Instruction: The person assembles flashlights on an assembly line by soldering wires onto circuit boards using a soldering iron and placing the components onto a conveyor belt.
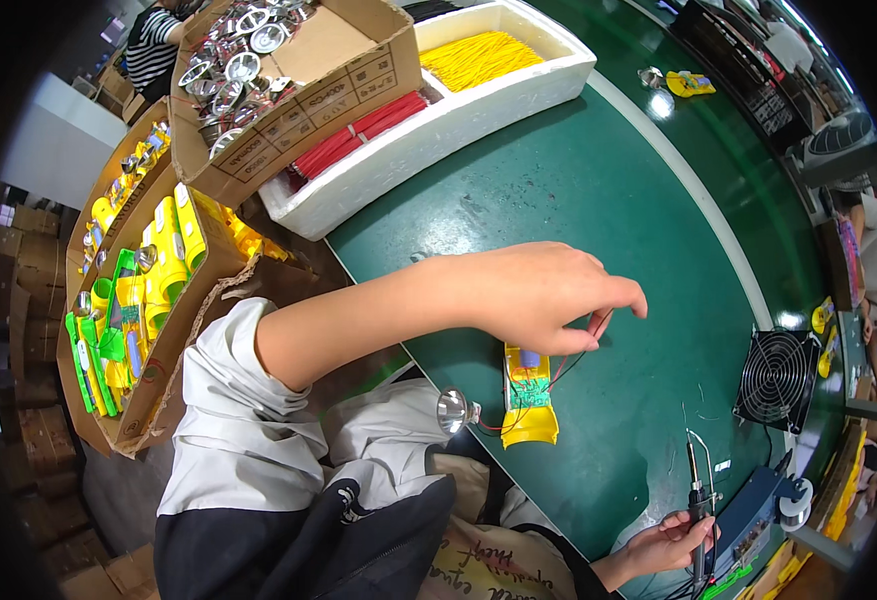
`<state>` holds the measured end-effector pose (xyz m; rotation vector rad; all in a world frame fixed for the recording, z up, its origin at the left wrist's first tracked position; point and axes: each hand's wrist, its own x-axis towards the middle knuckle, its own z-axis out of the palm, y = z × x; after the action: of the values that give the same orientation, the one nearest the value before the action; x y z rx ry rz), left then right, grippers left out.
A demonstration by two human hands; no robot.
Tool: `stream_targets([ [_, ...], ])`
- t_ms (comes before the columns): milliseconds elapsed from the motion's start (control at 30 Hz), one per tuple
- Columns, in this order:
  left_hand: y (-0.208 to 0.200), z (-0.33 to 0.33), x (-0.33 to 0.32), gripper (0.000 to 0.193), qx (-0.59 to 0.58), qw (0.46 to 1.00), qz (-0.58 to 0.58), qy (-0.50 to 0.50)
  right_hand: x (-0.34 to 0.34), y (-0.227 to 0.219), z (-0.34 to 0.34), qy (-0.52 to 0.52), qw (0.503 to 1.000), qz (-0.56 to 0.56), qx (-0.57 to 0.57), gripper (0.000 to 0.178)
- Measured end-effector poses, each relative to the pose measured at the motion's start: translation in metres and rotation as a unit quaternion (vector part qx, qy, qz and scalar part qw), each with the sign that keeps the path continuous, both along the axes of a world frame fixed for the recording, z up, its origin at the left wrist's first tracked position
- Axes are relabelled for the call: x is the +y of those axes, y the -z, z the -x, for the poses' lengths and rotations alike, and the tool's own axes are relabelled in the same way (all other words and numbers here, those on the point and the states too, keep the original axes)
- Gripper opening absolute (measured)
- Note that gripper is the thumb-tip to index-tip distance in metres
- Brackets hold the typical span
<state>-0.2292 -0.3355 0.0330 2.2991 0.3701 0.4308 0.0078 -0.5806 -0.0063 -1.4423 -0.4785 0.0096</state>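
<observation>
My left hand (548, 295) reaches across the bench with its fingers bent, pinching thin dark wires (558, 374) near the thumb tip. Under it lies a yellow plastic flashlight housing (530, 424) with a green circuit board (530, 392) inside and a purplish cell partly hidden by the hand. A red wire joins the housing to a shiny reflector cup (453, 410) at the bench's near edge. At the lower right, my right hand (663, 548) is closed around a soldering iron (696, 500), its tip pointing away from me. A thin curved metal tube runs alongside the iron.
A white foam box (388, 165) holds red and yellow wires. Cardboard boxes of reflectors (323, 120) and yellow-green housings (198, 330) stand left. Right are a black fan (776, 378), a blue soldering station (748, 520) and a solder spool (794, 503). Other people work beyond.
</observation>
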Motion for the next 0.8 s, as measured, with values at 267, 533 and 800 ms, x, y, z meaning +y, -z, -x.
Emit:
stream_targets([
  [267,0.02,-0.009,0.008,0.038,0.0,0.992,0.124,0.002,0.003,0.001,0.001,0.02,1.0,0.005,0.008,0.021],
  [533,0.024,-0.007,0.002,0.04,0.021,0.992,0.121,-0.019,0.011,-0.002,0.006,0.046,0.999,0.028,0.001,0.021],
  [800,0.013,0.034,-0.023,0.026,-0.149,0.963,-0.045,-0.222,0.014,0.0,0.003,0.048,0.998,0.038,-0.012,0.021],
])
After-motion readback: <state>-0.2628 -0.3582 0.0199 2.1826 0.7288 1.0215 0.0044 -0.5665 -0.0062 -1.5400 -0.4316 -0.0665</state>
